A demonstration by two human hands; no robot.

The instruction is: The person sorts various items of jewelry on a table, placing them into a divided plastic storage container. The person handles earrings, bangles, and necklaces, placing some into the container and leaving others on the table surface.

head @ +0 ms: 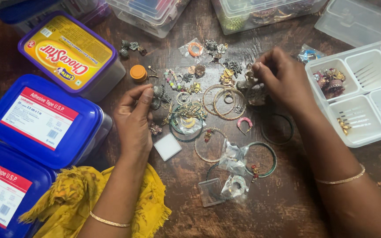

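Head view: left hand [134, 115] pinches a silver earring [157, 91] at the jewellery pile's [208, 110] edge; right hand [283, 79], fingers together, picks at a dark earring [248, 81] beside the divided tray [367, 119], within easy reach.

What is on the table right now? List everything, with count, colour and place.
Boxes with blue lids: two, blue with white-and-red labels, left edge.
Tub with yellow lid: one, purple rim, upper left.
Orange cap: one, upper centre.
Jewellery pile: many earrings and hoops, gold, silver and mixed colours, centre.
Green bangles: several, centre right.
Small clear pouches: a few, lower centre.
Divided tray: one, translucent white, right, some earrings inside.
Clear containers: several, top edge.
Yellow cloth: one, lower left.
Table: dark wood.
Left hand: pinching something small, gold bangle on wrist.
Right hand: pinching at the pile, gold bangle on wrist.
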